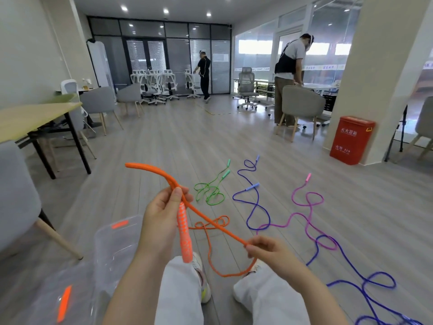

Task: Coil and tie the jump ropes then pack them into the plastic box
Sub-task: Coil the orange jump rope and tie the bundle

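While four jump ropes show in all, only one is off the floor: the orange rope (210,222), held betw. both hands. Other three lie loose and uncoiled on the wood floor (164,141) ahead – green rope (209,192) nearest centre, blue rope (255,207) beside it running long toward the lower right, pink rope (304,202) further right, crossing the blue one in places.

Left hand (161,207): grip closed round the orange rope's handle (184,233), thumb pressed on top where the cord leaves it; handle hangs down, cord end arcs up and left. Right hand (264,248): narrow pinch, fingertips on the cord lower down; slack loops below it to the floor, near the shoes.

One clear plastic box (117,245) w/ orange latches sits on the floor at lower left, beside the left forearm – lid (54,299) appears to lie nearer the camera, blurred.

Around: a wooden counter (35,116) w/ black legs at left, grey chairs, a red bin (350,139) by a pillar at right, two people standing far back, well apart from the ropes.
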### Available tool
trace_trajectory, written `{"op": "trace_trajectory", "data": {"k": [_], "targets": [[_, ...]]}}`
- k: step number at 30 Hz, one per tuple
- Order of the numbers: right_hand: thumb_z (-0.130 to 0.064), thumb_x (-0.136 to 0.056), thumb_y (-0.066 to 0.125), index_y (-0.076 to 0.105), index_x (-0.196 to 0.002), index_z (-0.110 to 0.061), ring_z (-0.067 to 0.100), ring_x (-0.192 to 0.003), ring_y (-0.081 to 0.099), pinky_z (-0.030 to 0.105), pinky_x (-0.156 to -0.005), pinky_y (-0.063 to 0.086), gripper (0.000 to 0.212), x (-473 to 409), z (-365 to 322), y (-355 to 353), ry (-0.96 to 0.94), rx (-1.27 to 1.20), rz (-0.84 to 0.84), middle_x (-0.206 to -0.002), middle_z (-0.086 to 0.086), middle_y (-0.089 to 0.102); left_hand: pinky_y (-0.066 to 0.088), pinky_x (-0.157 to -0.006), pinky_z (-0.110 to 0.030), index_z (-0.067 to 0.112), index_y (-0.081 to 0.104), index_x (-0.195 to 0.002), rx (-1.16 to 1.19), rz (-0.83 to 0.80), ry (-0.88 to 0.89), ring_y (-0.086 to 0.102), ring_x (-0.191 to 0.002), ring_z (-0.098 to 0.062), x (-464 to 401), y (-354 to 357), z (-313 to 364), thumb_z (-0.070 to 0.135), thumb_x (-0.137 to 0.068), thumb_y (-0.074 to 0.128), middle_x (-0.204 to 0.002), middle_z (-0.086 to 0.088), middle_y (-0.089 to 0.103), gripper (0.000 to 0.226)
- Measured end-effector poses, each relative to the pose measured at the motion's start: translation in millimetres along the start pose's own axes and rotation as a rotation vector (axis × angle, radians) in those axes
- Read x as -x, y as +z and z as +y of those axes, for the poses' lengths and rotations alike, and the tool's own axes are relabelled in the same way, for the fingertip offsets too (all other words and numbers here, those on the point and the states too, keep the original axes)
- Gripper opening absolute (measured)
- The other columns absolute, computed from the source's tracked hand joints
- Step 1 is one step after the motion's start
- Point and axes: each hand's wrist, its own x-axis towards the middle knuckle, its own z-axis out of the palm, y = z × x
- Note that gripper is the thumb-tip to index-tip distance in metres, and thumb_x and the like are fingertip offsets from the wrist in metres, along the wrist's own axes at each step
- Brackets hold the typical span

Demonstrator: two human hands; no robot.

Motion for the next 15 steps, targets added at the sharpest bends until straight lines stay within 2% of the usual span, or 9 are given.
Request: {"op": "trace_trajectory", "data": {"k": [4, 7, 10, 13, 15], "targets": [[-0.004, -0.086, 0.069, 0.073, -0.09, -0.01, 0.012, -0.076, 0.062, 0.023, -0.075, 0.048, 0.008, 11.9, -8.0, -30.1, -0.054, -0.006, 0.154, -0.074, 0.001, 0.071, 0.05, -0.083, -0.026, 0.016, 0.065, -0.092, 0.017, 0.097, 0.033, 0.063, -0.076, -0.007, -7.0, -9.5, -1.5, 0.021, -0.101, 0.047, -0.074, 0.005, 0.068, 0.021], [-0.001, -0.088, 0.065, 0.073, -0.085, -0.013, 0.009, -0.067, 0.06, 0.017, -0.067, 0.049, 0.014, 24.0, -27.8, -44.2, -0.161, -0.091, 0.33, -0.066, -0.003, 0.068, 0.049, -0.084, -0.023, 0.018, 0.065, -0.09, -0.031, 0.12, 0.054, 0.063, -0.08, -0.008, -6.6, -6.7, -4.4, 0.018, -0.101, 0.047, -0.077, 0.004, 0.068, 0.021], [-0.001, -0.089, 0.063, 0.072, -0.087, -0.011, 0.002, -0.063, 0.06, 0.013, -0.063, 0.049, 0.013, 36.2, -57.1, -44.3, -0.303, -0.138, 0.418, -0.063, -0.007, 0.067, 0.048, -0.074, -0.012, 0.02, 0.067, -0.09, -0.185, 0.025, 0.062, 0.064, -0.076, -0.004, -0.5, 4.6, -7.7, 0.016, -0.1, 0.05, -0.076, 0.004, 0.067, 0.02], [-0.001, -0.088, 0.064, 0.072, -0.089, -0.008, 0.0, -0.062, 0.058, 0.012, -0.063, 0.048, 0.01, 47.7, -85.0, -33.1, -0.399, -0.123, 0.369, -0.064, -0.009, 0.066, 0.046, -0.066, -0.011, 0.019, 0.069, -0.091, -0.305, -0.13, 0.052, 0.061, -0.07, -0.001, 7.5, 18.3, -8.2, 0.014, -0.099, 0.051, -0.072, 0.005, 0.065, 0.021], [-0.001, -0.087, 0.066, 0.073, -0.085, -0.012, 0.003, -0.063, 0.057, 0.014, -0.062, 0.047, 0.012, 54.1, -97.8, -23.3, -0.434, -0.092, 0.325, -0.066, -0.006, 0.066, 0.045, -0.063, -0.011, 0.018, 0.069, -0.091, -0.356, -0.228, 0.038, 0.06, -0.068, 0.0, 14.5, 27.7, -7.7, 0.012, -0.099, 0.05, -0.073, 0.003, 0.064, 0.021]]}}
